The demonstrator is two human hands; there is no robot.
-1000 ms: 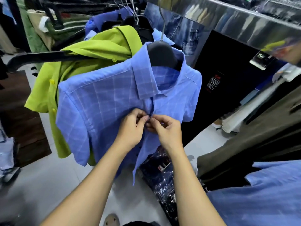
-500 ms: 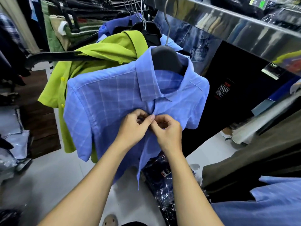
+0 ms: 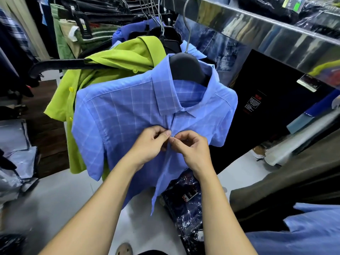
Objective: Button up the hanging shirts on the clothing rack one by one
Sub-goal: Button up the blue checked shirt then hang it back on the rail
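Head view: you stand at a shiny metal clothing rack [image 3: 266, 34] that runs across the top right. Many clothes hang along it. Right in front of you hangs the big blue checked short-sleeved shirt [image 3: 117, 122] on a dark plastic hanger [image 3: 185, 69] with a metal hook. Its collar is folded down and the top of the front is closed. Lower down the two front edges hang loose and apart. Just behind it, on your left side, hangs a bright lime-green shirt [image 3: 117, 61] with yellow-green buttons, touching the blue one. Below, on the pale grey floor [image 3: 60, 196], lies a dark blue folded garment in a clear plastic bag [image 3: 184, 205].

Your two bare hands meet at the middle of the blue shirt's front, a little under the collar. Your left hand [image 3: 149, 146] pinches the left edge of the cloth with thumb and fingers curled. Your right hand [image 3: 193, 150] pinches the right edge the same way. Your thumb tips almost touch. The button itself is too small to make out.
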